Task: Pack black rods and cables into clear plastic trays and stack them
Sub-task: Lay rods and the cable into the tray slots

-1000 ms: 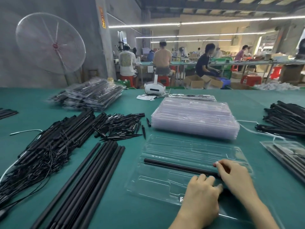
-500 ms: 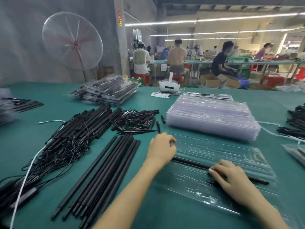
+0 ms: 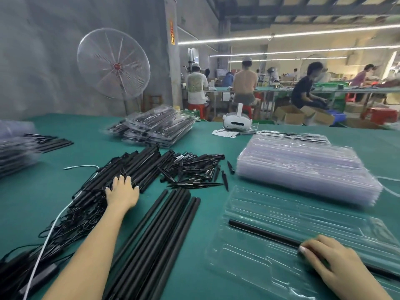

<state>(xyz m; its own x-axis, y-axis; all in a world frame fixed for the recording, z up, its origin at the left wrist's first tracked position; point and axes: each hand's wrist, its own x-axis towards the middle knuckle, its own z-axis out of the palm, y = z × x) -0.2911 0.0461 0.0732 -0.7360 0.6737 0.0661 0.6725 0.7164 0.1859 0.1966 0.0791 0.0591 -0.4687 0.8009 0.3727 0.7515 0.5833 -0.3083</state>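
Black rod (image 3: 264, 233) sits in the clear tray (image 3: 249, 263), right hand (image 3: 333, 265) pressing flat on it; left hand (image 3: 122, 191) spread over the cabled rods (image 3: 101, 187).

The table (image 3: 194, 245) is teal green. On it lie matte black rods (image 3: 155, 230), black cables (image 3: 71, 221), clear glossy trays (image 3: 303, 169) and, beyond the trays, a white headset (image 3: 237, 122).
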